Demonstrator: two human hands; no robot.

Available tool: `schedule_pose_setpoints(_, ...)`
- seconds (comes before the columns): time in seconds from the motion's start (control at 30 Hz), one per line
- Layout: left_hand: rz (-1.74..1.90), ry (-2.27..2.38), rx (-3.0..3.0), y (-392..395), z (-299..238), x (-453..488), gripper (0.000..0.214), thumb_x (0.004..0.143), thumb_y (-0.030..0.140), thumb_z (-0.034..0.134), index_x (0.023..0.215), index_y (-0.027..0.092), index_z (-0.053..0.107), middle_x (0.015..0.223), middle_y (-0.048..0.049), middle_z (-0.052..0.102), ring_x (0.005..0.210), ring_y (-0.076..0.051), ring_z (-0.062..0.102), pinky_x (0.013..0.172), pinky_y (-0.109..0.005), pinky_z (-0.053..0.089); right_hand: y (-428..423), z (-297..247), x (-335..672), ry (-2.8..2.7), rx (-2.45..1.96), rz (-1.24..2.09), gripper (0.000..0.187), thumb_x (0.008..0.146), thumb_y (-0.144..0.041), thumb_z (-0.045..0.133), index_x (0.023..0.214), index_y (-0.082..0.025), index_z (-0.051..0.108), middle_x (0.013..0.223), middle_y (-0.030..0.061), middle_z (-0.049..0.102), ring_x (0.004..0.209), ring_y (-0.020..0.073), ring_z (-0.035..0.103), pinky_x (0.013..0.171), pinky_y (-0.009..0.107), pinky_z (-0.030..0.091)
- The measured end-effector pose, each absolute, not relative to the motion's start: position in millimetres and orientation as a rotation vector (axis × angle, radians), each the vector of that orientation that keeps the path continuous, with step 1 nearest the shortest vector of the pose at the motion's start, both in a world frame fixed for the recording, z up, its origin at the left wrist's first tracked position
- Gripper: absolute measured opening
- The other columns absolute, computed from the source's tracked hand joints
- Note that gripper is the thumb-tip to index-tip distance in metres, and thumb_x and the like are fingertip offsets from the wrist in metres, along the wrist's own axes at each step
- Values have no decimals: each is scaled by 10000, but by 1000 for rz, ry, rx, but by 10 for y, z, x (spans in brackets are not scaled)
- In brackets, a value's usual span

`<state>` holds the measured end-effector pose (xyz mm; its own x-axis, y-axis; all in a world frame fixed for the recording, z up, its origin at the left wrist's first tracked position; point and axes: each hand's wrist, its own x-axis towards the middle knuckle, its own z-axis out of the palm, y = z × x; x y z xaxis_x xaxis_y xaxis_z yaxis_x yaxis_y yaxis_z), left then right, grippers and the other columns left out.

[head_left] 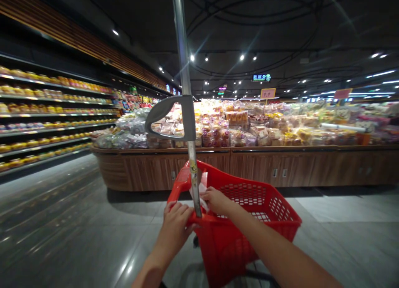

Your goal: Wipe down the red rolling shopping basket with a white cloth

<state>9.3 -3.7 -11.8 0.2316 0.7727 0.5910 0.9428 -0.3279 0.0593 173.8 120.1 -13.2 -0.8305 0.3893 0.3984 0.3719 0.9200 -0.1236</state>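
Note:
A red plastic shopping cart (pixel 218 242) with a perforated basket stands in front of me, turned so its basket points to the right. My left hand (pixel 177 217) is wrapped over the cart's red handle end, beside the foot of a tall metal pole (pixel 183 51). That pole rises from the cart and carries a grey loop-shaped grip (pixel 188 117). Just right of the pole, my right hand (pixel 218 201) is closed on a white, thin, crumpled piece (pixel 204 190), perhaps a tissue or film. The fingertips and part of that piece are hidden behind the pole.
Ahead runs a long wood-panelled display counter (pixel 258 169) heaped with bagged bread and snacks. Shelves of packaged goods (pixel 46 109) line the left side. Grey tiled floor (pixel 93 238) lies around the cart. Price signs (pixel 268 93) stand above the counter.

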Motion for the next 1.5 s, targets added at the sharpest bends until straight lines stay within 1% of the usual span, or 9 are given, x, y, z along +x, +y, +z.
schedule_pose_setpoints(0.3, -760, -1520, -2215, -18, -83, 50, 253, 680, 290, 668, 923, 242, 616, 894, -7, 653, 901, -214, 540, 929, -428, 284, 844, -349, 2112, -2345, -609, 683, 195, 816, -228, 526, 830, -153, 706, 714, -34, 670, 721, 153, 609, 648, 208, 440)
schedule_pose_setpoints(0.5, -726, -1520, -2197, -13, -75, 33, 222, 676, 292, 653, 891, 247, 624, 861, 0, 660, 892, -217, 547, 922, -417, 294, 664, -378, 2162, -2182, -696, 514, 277, 756, -69, 525, 895, -200, 727, 903, 10, 714, 825, 172, 630, 781, 263, 458)
schedule_pose_setpoints(0.63, -719, -1509, -2195, 18, -61, -8, 185, 691, 296, 630, 867, 240, 621, 839, -1, 660, 872, -211, 553, 917, -406, 296, 451, -455, 2111, -2138, -745, 380, 332, 768, -67, 524, 982, -242, 707, 1052, 25, 681, 917, 179, 599, 826, 271, 453)
schedule_pose_setpoints(0.83, -703, -1494, -2211, 48, -40, -50, 173, 685, 304, 636, 842, 234, 616, 833, 3, 665, 862, -205, 555, 914, -395, 291, 377, -613, 2264, -2018, -1009, 354, 350, 758, -25, 493, 934, -223, 722, 1004, 43, 691, 890, 189, 598, 816, 289, 466)
schedule_pose_setpoints(1.1, -678, -1474, -2242, 129, -14, -204, 169, 700, 329, 626, 844, 240, 616, 848, -3, 679, 839, -192, 570, 917, -397, 305, 388, -567, 2024, -1995, -932, 423, 364, 733, -7, 494, 937, -220, 708, 1008, 37, 695, 933, 178, 606, 849, 297, 461)
schedule_pose_setpoints(1.23, -723, -1474, -2082, 85, -119, -223, 299, 730, 316, 597, 1018, 235, 586, 1050, -59, 655, 1008, -246, 556, 991, -490, 268, 256, -562, 2278, -1902, -1048, 585, 270, 719, -41, 511, 841, -206, 686, 915, 35, 707, 856, 188, 634, 804, 306, 463)
schedule_pose_setpoints(1.33, -867, -1419, -1854, -119, -309, -18, 534, 760, 330, 568, 1258, 188, 438, 1313, -150, 483, 1194, -304, 446, 1034, -554, 223, 56, -542, 2419, -1844, -1066, 699, 200, 690, -87, 569, 846, -203, 613, 813, 3, 678, 768, 170, 619, 709, 263, 451)
schedule_pose_setpoints(1.43, -915, -1241, -2021, -397, -493, 300, 655, 742, 410, 601, 1322, 206, 377, 1390, -146, 399, 1271, -305, 373, 1035, -482, 311, -155, -503, 2421, -1870, -1042, 845, 175, 651, -100, 620, 780, -207, 570, 727, -30, 633, 668, 137, 576, 600, 213, 414)
schedule_pose_setpoints(1.5, -995, -1195, -2258, -542, -566, 480, 620, 757, 404, 591, 1317, 235, 387, 1277, -108, 538, 1161, -244, 510, 964, -370, 428, -254, -461, 2394, -1927, -956, 951, 142, 657, -118, 639, 743, -208, 572, 705, -39, 615, 632, 120, 553, 558, 195, 397)
